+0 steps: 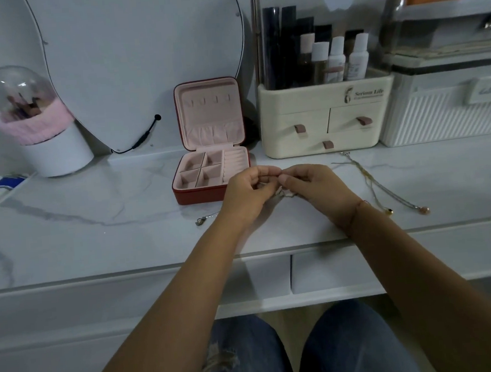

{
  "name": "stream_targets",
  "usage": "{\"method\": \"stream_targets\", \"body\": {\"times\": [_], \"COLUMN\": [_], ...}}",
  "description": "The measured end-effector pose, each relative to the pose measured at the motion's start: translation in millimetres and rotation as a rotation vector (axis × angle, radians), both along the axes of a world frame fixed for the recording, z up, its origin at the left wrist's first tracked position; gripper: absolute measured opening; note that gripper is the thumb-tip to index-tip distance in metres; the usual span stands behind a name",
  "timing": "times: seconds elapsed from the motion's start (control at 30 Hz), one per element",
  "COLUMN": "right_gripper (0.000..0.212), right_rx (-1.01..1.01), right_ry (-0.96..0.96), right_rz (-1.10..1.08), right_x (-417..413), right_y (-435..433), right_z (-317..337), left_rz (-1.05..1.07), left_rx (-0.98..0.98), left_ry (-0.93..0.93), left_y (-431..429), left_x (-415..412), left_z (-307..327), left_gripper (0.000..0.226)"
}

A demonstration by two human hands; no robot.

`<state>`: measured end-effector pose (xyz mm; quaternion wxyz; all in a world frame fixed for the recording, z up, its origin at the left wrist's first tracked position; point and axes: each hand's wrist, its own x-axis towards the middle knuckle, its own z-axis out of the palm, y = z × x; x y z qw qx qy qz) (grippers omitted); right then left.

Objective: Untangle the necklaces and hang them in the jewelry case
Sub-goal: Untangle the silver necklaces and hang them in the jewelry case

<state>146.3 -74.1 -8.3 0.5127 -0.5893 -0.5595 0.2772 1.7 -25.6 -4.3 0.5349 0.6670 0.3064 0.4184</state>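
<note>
A red jewelry case (208, 177) with pink lining stands open on the marble tabletop, its lid upright with a row of small hooks. Just in front of it, my left hand (246, 193) and my right hand (308, 183) meet fingertip to fingertip, both pinching a thin tangled chain (284, 194) that droops between them. One end of a silver necklace (204, 219) trails on the table left of my left wrist. Two more necklaces (385, 188) with pendants lie stretched out on the table to the right.
A cream cosmetic organizer (324, 121) with drawers stands behind my hands. A ribbed white box (450, 111) sits at the far right. A round mirror (140, 62) leans at the back, with a white brush holder (46, 137) at the left. The table's front edge (128, 275) runs below my forearms.
</note>
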Motion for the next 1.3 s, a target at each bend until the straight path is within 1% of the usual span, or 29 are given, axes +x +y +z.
{"method": "stream_targets", "body": {"times": [0.13,0.27,0.37,0.43,0.57,0.7,0.8,0.87,0.97,1.07,1.17,1.3], "right_gripper": [0.013,0.008,0.006,0.008,0.016,0.015,0.024,0.027,0.025,0.022,0.021,0.021], "right_rx": [0.026,0.034,0.028,0.015,-0.008,0.0,0.006,0.006,0.01,0.02,0.037,0.071], "right_ry": [0.027,0.009,0.031,0.033,-0.034,-0.014,-0.052,-0.044,-0.015,-0.014,0.029,0.057], "right_rz": [-0.009,-0.012,-0.019,-0.02,0.008,-0.004,-0.023,-0.03,-0.034,-0.042,-0.047,-0.057], "right_x": [1,1,0,0,-2,-3,-3,-3,-2,-1,1,0], "right_y": [-2,-3,-4,-3,-3,-6,-6,-5,-4,-2,0,0], "right_z": [0,0,1,1,1,3,4,4,3,0,-2,-1], "left_rz": [0.004,0.014,0.037,0.036,0.011,0.07,0.084,0.084,0.112,0.125,0.13,0.124], "left_rx": [0.013,0.016,0.011,-0.02,-0.087,-0.028,-0.028,-0.017,-0.003,-0.006,0.0,-0.027], "left_ry": [0.003,0.008,0.027,0.029,-0.007,0.045,0.043,0.042,0.057,0.031,0.018,0.102], "left_y": [2,2,3,0,-9,-4,-2,-3,-3,-3,-2,-1], "left_x": [-1,-2,-2,-1,-1,-2,-1,-1,-2,-2,-3,-1], "left_z": [0,1,-2,0,5,5,3,4,6,6,7,5], "left_gripper": [0.026,0.025,0.027,0.028,0.03,0.027,0.028,0.029,0.03,0.03,0.031,0.035]}}
